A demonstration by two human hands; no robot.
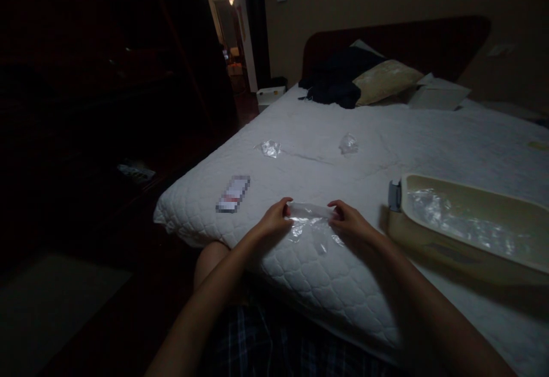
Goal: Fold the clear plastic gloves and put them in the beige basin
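Observation:
A clear plastic bag (312,221) lies on the near corner of the white quilted bed (326,285). My left hand (274,218) pinches the bag's left end with closed fingers. My right hand (349,221) pinches its right end the same way, so the top edge is stretched between both hands. Two crumpled clear plastic bags lie farther up the bed, one (270,148) to the left and one (348,143) to the right.
A beige tub (472,254) holding more clear plastic sits on the bed at my right. A small flat pack (233,194) lies to the left. Pillows (386,79) and dark cloth (337,88) rest by the headboard. An open lit doorway (231,39) lies beyond; the floor at left is dark.

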